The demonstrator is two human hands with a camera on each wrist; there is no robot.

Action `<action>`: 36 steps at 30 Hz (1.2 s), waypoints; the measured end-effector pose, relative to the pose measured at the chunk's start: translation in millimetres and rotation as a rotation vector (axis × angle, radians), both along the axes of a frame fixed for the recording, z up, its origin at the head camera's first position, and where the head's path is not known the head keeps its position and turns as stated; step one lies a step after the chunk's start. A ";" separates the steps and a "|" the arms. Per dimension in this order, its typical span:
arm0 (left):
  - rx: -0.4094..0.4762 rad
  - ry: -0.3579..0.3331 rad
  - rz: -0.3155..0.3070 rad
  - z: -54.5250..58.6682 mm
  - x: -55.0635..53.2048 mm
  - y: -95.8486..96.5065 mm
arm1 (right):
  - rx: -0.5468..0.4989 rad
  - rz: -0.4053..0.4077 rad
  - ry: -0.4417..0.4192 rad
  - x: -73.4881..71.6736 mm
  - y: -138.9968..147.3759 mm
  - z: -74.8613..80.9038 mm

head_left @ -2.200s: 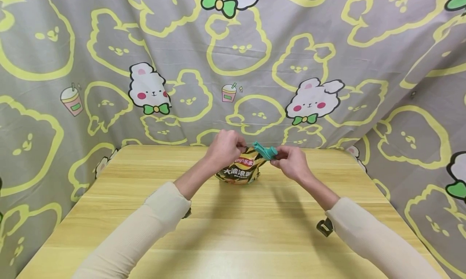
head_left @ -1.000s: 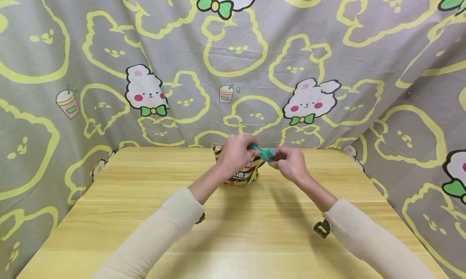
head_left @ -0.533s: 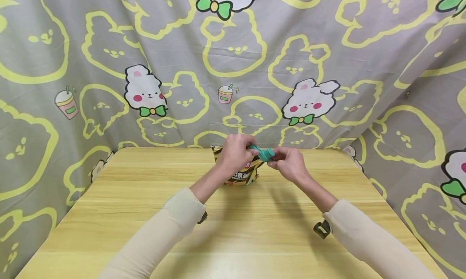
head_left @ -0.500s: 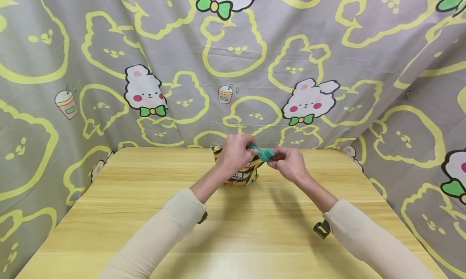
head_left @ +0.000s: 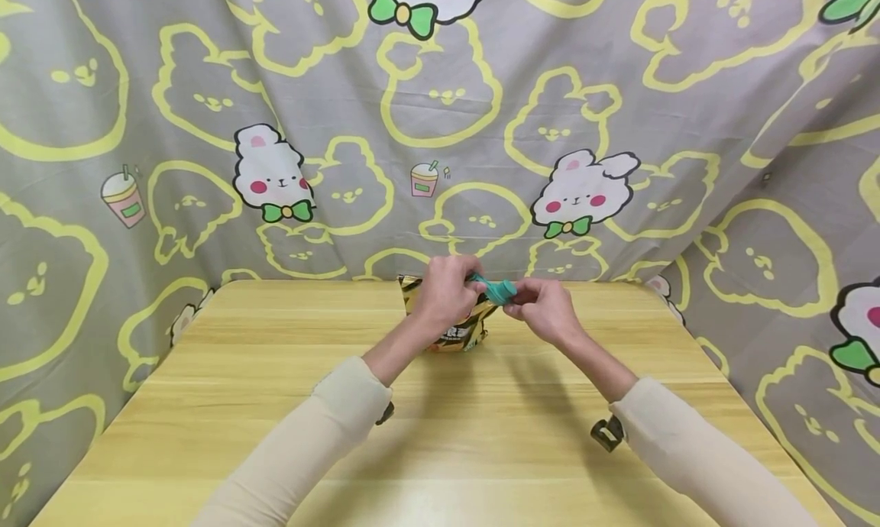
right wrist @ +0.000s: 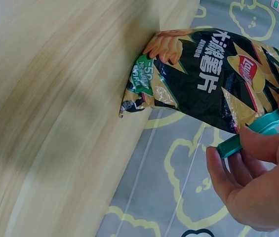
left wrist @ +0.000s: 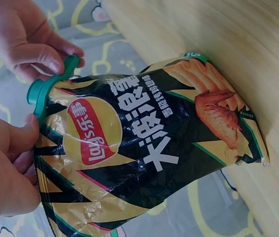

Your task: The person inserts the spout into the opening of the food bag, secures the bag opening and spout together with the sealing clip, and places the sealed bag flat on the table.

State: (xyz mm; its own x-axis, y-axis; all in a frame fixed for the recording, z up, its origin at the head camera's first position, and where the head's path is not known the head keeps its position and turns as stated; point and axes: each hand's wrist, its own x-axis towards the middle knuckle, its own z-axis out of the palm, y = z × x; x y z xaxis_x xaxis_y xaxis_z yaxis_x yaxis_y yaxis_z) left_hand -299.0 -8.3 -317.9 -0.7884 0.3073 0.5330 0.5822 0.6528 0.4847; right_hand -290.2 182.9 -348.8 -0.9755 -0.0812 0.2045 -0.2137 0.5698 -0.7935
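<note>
A black and gold potato chip bag point(left wrist: 144, 138) stands on the table near its back edge. A teal bag clip point(right wrist: 267, 122) with a round capped spout sits across one upper corner of the bag. My left hand point(head_left: 443, 290) pinches the bag's top edge at one end of the clip, thumb in front, and covers much of the bag in the head view. At the spout end, my right hand point(head_left: 546, 309) holds the clip between thumb and fingers. The left wrist view shows the bag's front with its red and yellow logo.
The light wooden table point(head_left: 454, 451) extends toward me. Behind it and at both sides hangs a grey curtain point(head_left: 330, 92) with yellow cartoon outlines. Dark straps point(head_left: 608, 434) show under both cuffs.
My left hand has shifted right along the bag's top to the clip's end, then stayed there. The clip's bars look closer together. My right hand has kept its hold on the clip.
</note>
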 end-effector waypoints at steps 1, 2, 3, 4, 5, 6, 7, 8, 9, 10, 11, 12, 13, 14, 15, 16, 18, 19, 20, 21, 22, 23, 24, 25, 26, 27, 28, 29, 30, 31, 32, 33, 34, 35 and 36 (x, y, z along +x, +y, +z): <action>-0.002 0.002 0.000 -0.2 -0.2 0.0 | 0.000 0.006 0.000 -0.3 0.0 0.5; -0.006 0.004 0.000 -0.5 -0.4 0.0 | -0.002 0.009 -0.004 -0.4 -0.2 1.0; -0.008 0.005 0.001 -0.4 -0.6 -0.1 | -0.002 0.012 -0.007 -0.5 -0.3 1.4; -0.009 0.004 0.001 -0.4 -0.6 -0.2 | 0.000 0.015 -0.011 -0.5 -0.4 1.9; -0.009 0.002 -0.001 -0.3 -0.7 -0.4 | 0.002 0.019 -0.015 -0.5 -0.5 2.3; -0.008 0.000 -0.002 -0.1 -0.5 -0.6 | 0.004 0.022 -0.019 -0.3 -0.6 2.7; -0.006 -0.001 -0.003 0.1 -0.3 -0.8 | 0.009 0.023 -0.022 -0.2 -0.8 3.1; -0.005 0.000 -0.004 0.3 -0.2 -1.1 | 0.012 0.023 -0.027 0.2 -1.3 3.6; -0.004 0.002 -0.005 0.6 -0.2 -1.2 | 0.018 0.026 -0.026 0.5 -1.9 4.1; -0.004 0.004 -0.006 0.6 -0.2 -1.3 | 0.021 0.030 -0.029 0.7 -2.6 4.7; -0.005 0.007 -0.007 0.7 -0.1 -1.4 | 0.020 0.034 -0.028 0.9 -3.5 5.3; -0.007 0.011 -0.008 0.7 -0.1 -1.4 | 0.021 0.037 -0.027 0.9 -4.6 5.8; -0.010 0.014 -0.007 0.7 -0.1 -1.4 | 0.021 0.041 -0.028 1.0 -5.8 6.5; -0.012 0.016 -0.008 0.5 -0.1 -1.3 | 0.018 0.045 -0.030 0.9 -7.0 7.1; -0.013 0.017 -0.009 0.3 -0.1 -1.3 | 0.018 0.047 -0.031 0.7 -8.1 7.5; -0.014 0.017 -0.009 0.2 0.0 -1.5 | 0.016 0.048 -0.033 0.5 -9.3 8.1; -0.015 0.018 -0.010 0.0 0.0 -1.7 | 0.014 0.047 -0.036 0.1 -11.5 9.0; -0.014 0.017 -0.011 -0.1 0.0 -1.9 | 0.012 0.045 -0.037 -0.1 -12.6 9.4; -0.015 0.016 -0.011 -0.1 -0.1 -2.0 | 0.011 0.040 -0.036 -0.4 -13.6 9.7; -0.013 0.014 -0.012 -0.2 -0.1 -2.1 | 0.007 0.037 -0.035 -0.5 -14.5 10.1; -0.013 0.012 -0.012 -0.1 -0.2 -2.1 | 0.002 0.035 -0.034 -0.7 -15.4 10.3; -0.015 0.011 -0.011 0.0 -0.3 -2.1 | -0.005 0.032 -0.033 -1.0 -16.2 10.5; -0.015 0.009 -0.010 0.1 -0.3 -2.1 | -0.013 0.028 -0.033 -1.4 -16.9 10.5; -0.014 0.005 -0.011 0.0 -0.4 -2.0 | -0.023 0.025 -0.032 -1.8 -17.5 10.3; -0.015 0.001 -0.009 0.0 -0.5 -1.9 | -0.032 0.023 -0.033 -2.3 -17.8 10.0; -0.014 -0.002 -0.010 -0.1 -0.5 -1.7 | -0.042 0.021 -0.033 -2.8 -18.1 9.6; -0.016 -0.002 -0.009 -0.1 -0.6 -1.7 | -0.048 0.018 -0.033 -3.3 -18.3 9.2; -0.015 -0.003 -0.009 -0.1 -0.4 -1.7 | -0.052 0.014 -0.032 -3.6 -18.5 8.9; -0.015 -0.003 -0.009 0.0 -0.2 -1.8 | -0.055 0.011 -0.032 -3.9 -18.6 8.6; -0.014 0.000 -0.009 0.0 -0.1 -1.9 | -0.056 0.007 -0.032 -4.1 -18.8 8.6; -0.014 0.005 -0.008 -0.1 0.1 -2.0 | -0.054 0.003 -0.032 -4.3 -18.8 8.6; -0.013 0.011 -0.007 -0.3 0.2 -2.2 | -0.051 -0.001 -0.033 -4.6 -19.0 8.7; -0.012 0.016 -0.006 -0.4 0.3 -2.4 | -0.045 -0.005 -0.033 -4.8 -19.2 8.9; -0.010 0.022 -0.004 -0.7 0.5 -2.5 | -0.039 -0.010 -0.034 -5.1 -19.3 9.1; -0.011 0.029 -0.001 -1.1 0.4 -2.5 | -0.032 -0.018 -0.035 -5.3 -19.5 9.3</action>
